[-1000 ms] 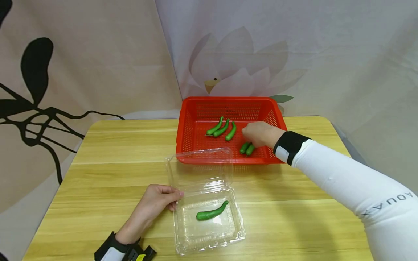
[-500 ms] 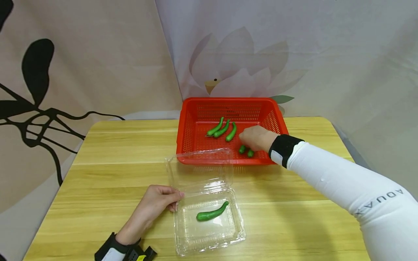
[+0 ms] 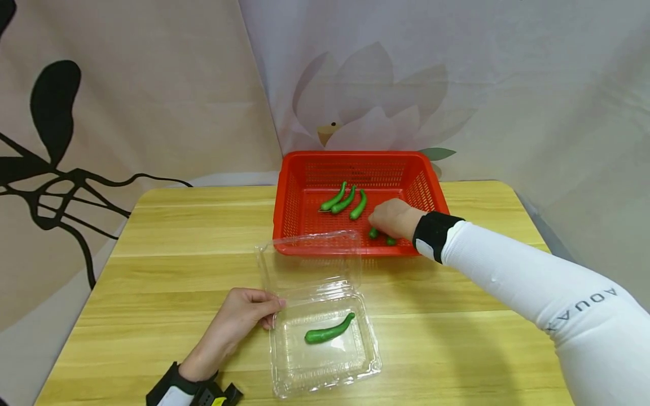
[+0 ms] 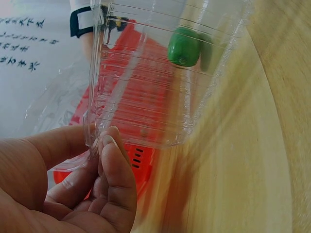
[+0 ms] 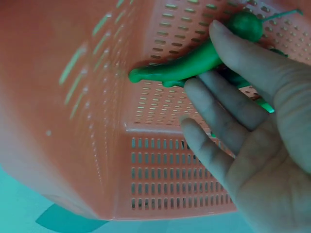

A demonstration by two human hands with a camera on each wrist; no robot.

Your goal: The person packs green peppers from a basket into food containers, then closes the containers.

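A clear plastic clamshell box [image 3: 350, 363] lies with its lid folded back, and one green chili pepper [image 3: 325, 335] rests inside it. My left hand [image 3: 246, 310] pinches the box's left edge between thumb and fingers, also visible in the left wrist view. Inside the red basket [image 3: 360, 155], my right hand [image 3: 393, 219] is at the front right part. In the right wrist view its thumb and fingers pinch a green chili pepper [image 5: 182, 68], thumb on top and fingers beneath. Other peppers there are partly hidden behind it and the hand.
Three green chili peppers [image 3: 346, 200] lie toward the middle of the basket. The clear lid [image 3: 310, 270] overlaps the basket's front wall in the head view. All stands on a wooden table [image 3: 203, 237], with a printed cloth [image 3: 406, 67] behind.
My right hand has shifted slightly left and nearer within the basket, and the peppers under it have moved apart a little. My left hand and the box have stayed in place.
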